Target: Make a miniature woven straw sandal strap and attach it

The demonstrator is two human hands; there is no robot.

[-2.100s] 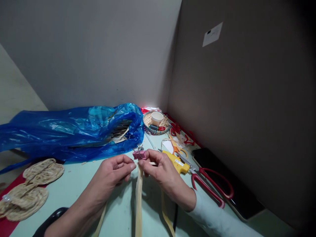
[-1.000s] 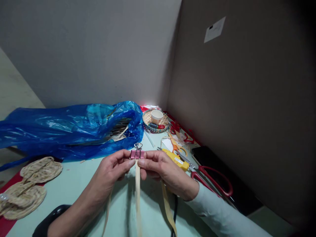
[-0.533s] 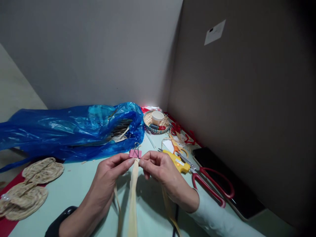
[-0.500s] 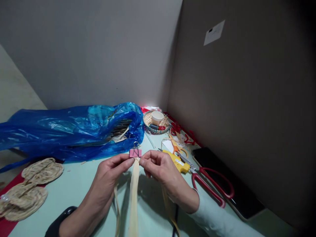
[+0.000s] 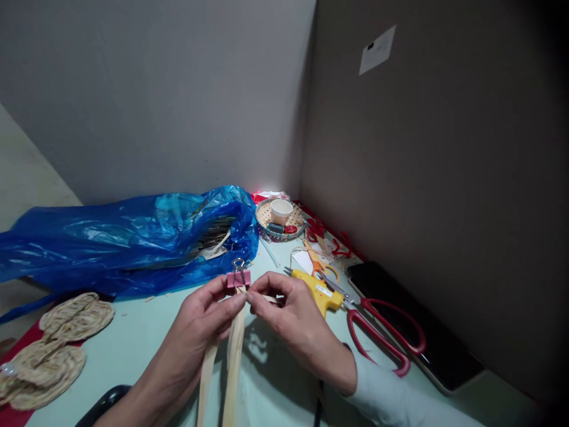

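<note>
Behind the clip [image 5: 240,279], the basket [image 5: 263,213] adjoins the bag [image 5: 128,240].

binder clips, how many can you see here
1: the pink binder clip, at the upper end of the pale strips, beside the left hand. Others could be hidden behind the hands or inside the blue bag.

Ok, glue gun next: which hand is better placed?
Likely the right hand: the yellow glue gun lies beside it, while the left hand is farther off, at the pink clip. Both hands pinch pale strips.
</note>
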